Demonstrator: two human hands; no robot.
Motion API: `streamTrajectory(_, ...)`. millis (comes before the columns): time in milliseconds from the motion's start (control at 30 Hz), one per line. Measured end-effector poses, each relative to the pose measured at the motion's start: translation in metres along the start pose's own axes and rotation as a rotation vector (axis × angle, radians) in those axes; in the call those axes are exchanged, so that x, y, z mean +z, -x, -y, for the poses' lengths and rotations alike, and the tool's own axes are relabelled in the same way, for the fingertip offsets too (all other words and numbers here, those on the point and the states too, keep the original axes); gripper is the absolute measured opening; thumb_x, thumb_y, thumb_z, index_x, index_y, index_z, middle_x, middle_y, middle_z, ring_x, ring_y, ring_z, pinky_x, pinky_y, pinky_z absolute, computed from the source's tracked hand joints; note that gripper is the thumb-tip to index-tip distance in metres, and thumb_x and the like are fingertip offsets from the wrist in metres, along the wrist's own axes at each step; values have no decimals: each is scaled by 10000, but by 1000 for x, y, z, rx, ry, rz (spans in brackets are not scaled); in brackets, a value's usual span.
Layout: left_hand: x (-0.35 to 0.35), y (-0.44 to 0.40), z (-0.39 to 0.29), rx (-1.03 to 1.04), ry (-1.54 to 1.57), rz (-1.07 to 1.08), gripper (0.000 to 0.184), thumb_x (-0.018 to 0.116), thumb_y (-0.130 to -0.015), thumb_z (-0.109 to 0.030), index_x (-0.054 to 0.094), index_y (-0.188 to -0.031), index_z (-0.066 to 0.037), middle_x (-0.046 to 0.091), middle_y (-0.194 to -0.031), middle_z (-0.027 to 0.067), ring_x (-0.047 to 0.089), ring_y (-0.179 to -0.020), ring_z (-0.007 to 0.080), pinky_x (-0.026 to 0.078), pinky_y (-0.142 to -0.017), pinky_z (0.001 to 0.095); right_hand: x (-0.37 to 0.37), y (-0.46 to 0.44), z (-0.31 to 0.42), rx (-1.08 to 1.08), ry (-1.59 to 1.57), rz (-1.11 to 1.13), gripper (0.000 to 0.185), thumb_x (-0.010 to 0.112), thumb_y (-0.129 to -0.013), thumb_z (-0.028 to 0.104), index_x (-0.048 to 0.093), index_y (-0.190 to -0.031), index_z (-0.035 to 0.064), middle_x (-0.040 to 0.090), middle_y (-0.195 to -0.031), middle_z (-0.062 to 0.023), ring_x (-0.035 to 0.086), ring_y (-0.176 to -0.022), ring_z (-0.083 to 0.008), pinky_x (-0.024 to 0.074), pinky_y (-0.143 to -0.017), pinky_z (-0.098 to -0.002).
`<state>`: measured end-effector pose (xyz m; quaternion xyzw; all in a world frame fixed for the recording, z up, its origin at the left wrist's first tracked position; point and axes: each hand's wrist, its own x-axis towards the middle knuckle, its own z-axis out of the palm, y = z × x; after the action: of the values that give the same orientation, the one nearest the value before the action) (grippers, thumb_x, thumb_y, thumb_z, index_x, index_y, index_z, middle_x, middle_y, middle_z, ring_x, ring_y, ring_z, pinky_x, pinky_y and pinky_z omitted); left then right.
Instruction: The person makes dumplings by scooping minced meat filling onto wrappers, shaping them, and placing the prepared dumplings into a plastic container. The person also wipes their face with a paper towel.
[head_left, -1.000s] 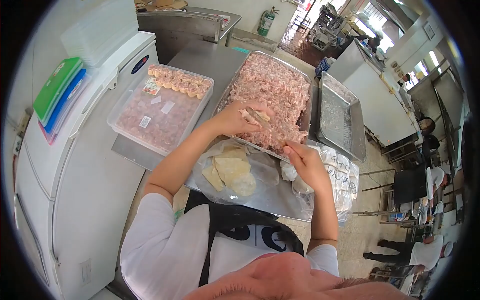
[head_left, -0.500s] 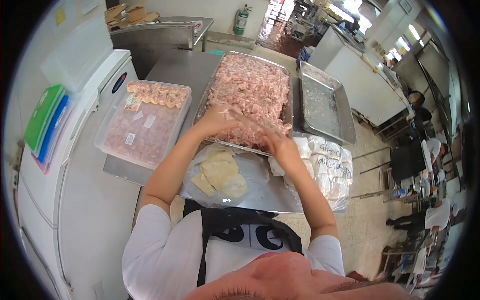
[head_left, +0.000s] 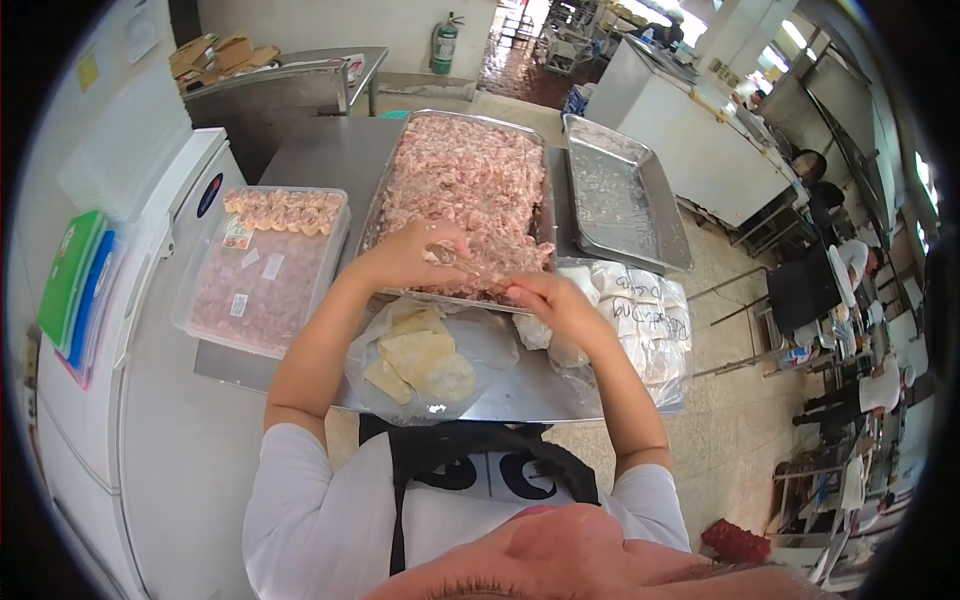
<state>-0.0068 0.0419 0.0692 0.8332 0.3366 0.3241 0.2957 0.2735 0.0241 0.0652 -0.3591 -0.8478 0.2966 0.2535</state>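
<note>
My left hand (head_left: 415, 255) is curled around a small pale piece with meat on it, over the near left part of a metal tray (head_left: 548, 215) heaped with minced meat (head_left: 465, 170). At the tray's near right edge, my right hand (head_left: 560, 305) is closed on a thin spatula, whose blade reaches toward my left fingers. Its outline blends with the meat. Pale yellow dough wrappers (head_left: 420, 350) lie on clear plastic in front of the tray.
Left of the tray stands a clear box (head_left: 260, 270) with filled dumplings along one end. An empty metal tray (head_left: 620, 200) is at the right, behind wrapped white packs (head_left: 645, 320). A white freezer (head_left: 170, 400) borders the left side. Several people are at the far right.
The view has swung, so the table and trays sit further left. My right hand has gone from a blurred, looser pose over the meat to a closed grip near the tray's edge.
</note>
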Motion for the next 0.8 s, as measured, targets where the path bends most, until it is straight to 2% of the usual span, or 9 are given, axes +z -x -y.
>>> streamTrajectory(67,3,5,8,-59,-50,-10,330,783,-745,-233,598,-927,-29,652,-965,69,596,-931,201,454,-848,322,-17,0,13,-93,495,-136,269,630,-905,211,660,-1112,41,633,-809,-140,635,-711,-299,494,-625,-389)
streamTrajectory(133,9,9,21,-389,119,-127,347,784,-735,-251,610,-949,-40,648,-943,60,596,-948,194,452,-853,312,-6,3,38,-111,559,-226,237,630,-885,184,667,-1089,68,610,-794,-138,618,-706,-346,490,-594,-419)
streamTrajectory(233,0,8,-2,-493,114,-95,365,789,-728,-243,601,-982,-60,635,-989,51,586,-970,183,451,-862,312,28,-13,-18,-236,439,-302,302,622,-884,197,626,-1176,123,642,-853,-129,637,-743,-345,511,-620,-437)
streamTrajectory(267,1,12,6,-492,113,-91,365,789,-728,-243,601,-982,-60,635,-989,51,586,-970,183,451,-862,312,22,-14,-27,-233,439,-304,302,622,-884,197,626,-1176,123,642,-853,-129,637,-743,-345,511,-620,-437)
streamTrajectory(333,3,26,25,-357,-17,-207,452,817,-709,-230,600,-1074,-76,637,-1069,73,588,-1003,194,450,-886,318,4,-12,-35,128,674,-76,341,610,-897,217,592,-1231,150,662,-932,-133,641,-782,-358,519,-661,-443)
streamTrajectory(467,-4,29,-4,-357,72,-223,516,837,-690,-210,584,-1117,-70,635,-1097,95,592,-1022,217,451,-904,330,-22,4,-9,96,514,-129,269,614,-905,242,659,-1119,87,680,-947,-147,640,-798,-363,514,-690,-403)
streamTrajectory(533,-5,23,-20,-41,-39,-323,584,822,-690,-285,583,-1182,-81,649,-1107,135,623,-978,263,461,-879,365,-25,6,12,74,283,-168,233,585,-914,232,665,-1082,91,674,-891,-158,647,-824,-348,501,-706,-420)
streamTrajectory(600,-3,17,-22,-56,-49,-221,526,823,-692,-276,613,-1131,-76,659,-1078,133,624,-977,276,462,-879,373,-14,12,29,61,-73,-101,288,600,-927,221,652,-1116,10,681,-999,-177,653,-880,-326,503,-779,-359)
streamTrajectory(800,11,14,-8,-230,-109,-56,482,837,-702,-278,634,-1057,-21,661,-996,124,616,-992,217,460,-890,342,-25,16,39,-34,373,-90,256,613,-916,235,662,-1094,58,663,-911,-160,645,-787,-343,514,-686,-378)
